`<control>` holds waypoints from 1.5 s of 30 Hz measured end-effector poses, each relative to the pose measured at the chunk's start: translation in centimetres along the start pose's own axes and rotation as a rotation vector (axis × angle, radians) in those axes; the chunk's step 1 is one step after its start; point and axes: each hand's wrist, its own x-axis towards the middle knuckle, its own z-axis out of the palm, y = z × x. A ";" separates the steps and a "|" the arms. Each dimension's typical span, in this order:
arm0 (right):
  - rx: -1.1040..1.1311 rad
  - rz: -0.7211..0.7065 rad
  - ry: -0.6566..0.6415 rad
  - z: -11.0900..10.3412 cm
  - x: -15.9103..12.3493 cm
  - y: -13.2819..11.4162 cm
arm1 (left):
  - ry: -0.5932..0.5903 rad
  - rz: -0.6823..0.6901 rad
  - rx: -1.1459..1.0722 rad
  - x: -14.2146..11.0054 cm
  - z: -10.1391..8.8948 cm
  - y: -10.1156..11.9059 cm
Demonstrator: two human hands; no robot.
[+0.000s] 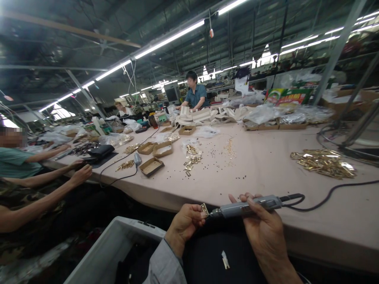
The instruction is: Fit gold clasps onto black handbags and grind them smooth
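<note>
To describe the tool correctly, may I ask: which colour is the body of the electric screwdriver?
Grey, best seen in the head view, in the right hand.

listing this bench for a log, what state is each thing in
left hand, closed on plate
gold metal plate, held at tool tip
right hand, gripping tool
grey corded tool, held; running or not, can't tell
nearest cardboard box, open
gold pieces at right, heaped loose
white crate, open
ceiling light, lit
</note>
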 end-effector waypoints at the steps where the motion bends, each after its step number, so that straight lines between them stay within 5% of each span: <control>1: -0.002 -0.003 -0.005 0.0 -0.1 0.0 | 0.001 -0.002 -0.002 -0.1 0.1 0.1; 45: -0.036 -0.043 0.029 -0.1 -0.6 -0.3 | 0.071 -0.003 -0.027 0.5 0.0 -0.1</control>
